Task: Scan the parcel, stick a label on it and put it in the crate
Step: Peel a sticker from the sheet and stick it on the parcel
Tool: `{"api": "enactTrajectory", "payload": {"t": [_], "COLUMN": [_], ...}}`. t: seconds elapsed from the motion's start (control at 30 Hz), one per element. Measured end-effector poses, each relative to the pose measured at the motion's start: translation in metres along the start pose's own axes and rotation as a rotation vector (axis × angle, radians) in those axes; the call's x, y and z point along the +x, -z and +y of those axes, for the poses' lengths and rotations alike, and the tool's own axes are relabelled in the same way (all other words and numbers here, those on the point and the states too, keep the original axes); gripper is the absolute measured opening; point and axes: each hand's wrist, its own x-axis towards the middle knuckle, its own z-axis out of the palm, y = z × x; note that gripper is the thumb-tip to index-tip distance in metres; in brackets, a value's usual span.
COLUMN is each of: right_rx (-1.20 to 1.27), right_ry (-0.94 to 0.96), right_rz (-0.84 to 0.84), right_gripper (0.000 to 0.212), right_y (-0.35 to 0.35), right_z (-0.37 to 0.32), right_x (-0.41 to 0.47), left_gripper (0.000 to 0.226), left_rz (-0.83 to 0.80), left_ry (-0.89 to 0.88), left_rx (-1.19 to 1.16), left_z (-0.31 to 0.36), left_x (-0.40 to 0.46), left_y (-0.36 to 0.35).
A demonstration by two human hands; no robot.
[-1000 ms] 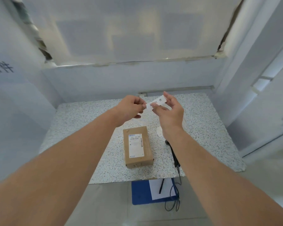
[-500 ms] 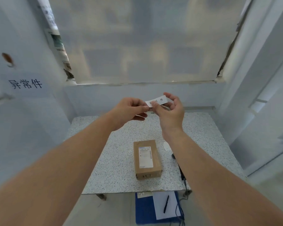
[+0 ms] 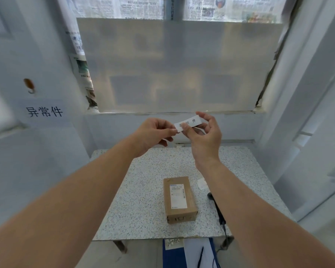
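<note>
We see the left hand and right hand both pinching the white label, high above the cardboard parcel on the desk.

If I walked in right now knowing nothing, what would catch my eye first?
Two bare forearms reach out from the viewer, and the left hand and right hand together pinch a small white label printed with characters, held up above the table. Below them, a brown cardboard parcel lies alone on the speckled table. A dark corded scanner rests just to its right.
</note>
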Motion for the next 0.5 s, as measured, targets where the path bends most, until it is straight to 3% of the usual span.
{"api": "enactTrajectory", "payload": {"t": [0.5], "right_rx": [-0.04], "right_ry": [0.025], "right_rz": [-0.004], "right_gripper": [0.049], "right_y": [0.0018], "right_z": [0.0019], "right_x": [-0.0073], "left_gripper": [0.016], "left_rz": [-0.017], "left_ry": [-0.007], "left_rx": [-0.043], "left_z": [-0.0006], "left_x": [-0.0089], "left_y": [0.0019]}}
